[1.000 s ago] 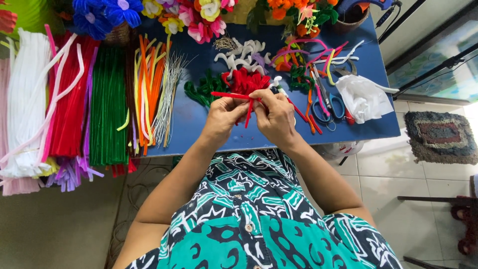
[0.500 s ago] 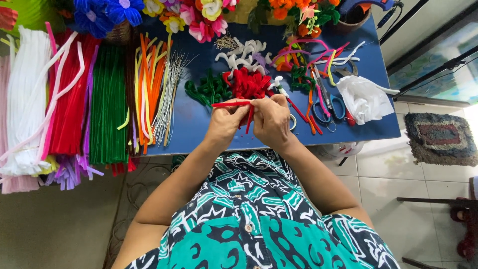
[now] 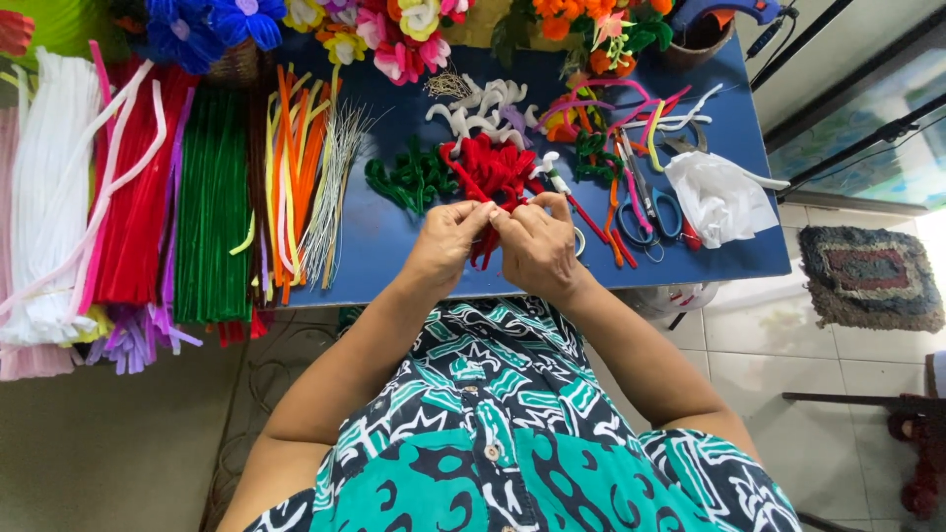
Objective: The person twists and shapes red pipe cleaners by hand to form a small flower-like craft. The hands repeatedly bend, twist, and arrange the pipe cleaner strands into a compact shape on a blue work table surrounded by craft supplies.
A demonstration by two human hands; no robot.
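My left hand (image 3: 448,241) and my right hand (image 3: 537,246) meet over the near edge of the blue table (image 3: 394,246). Both pinch the same red pipe cleaner (image 3: 483,246), whose ends poke out above and below my fingers. Just beyond my fingers lies a heap of red pipe-cleaner pieces (image 3: 493,167). Left of it lies a clump of dark green pieces (image 3: 409,182). White curled pieces (image 3: 483,108) lie further back.
Bundles of white (image 3: 49,197), red (image 3: 133,197), green (image 3: 212,207) and orange (image 3: 291,167) pipe cleaners fill the table's left. Blue-handled scissors (image 3: 650,212) and a white bag (image 3: 714,197) lie at the right. Pipe-cleaner flowers (image 3: 394,34) line the back. A rug (image 3: 867,276) lies on the floor.
Both hands stayed together on the red pipe cleaner; the piece that stuck out sideways to the left is now bent and held more upright between the fingers.
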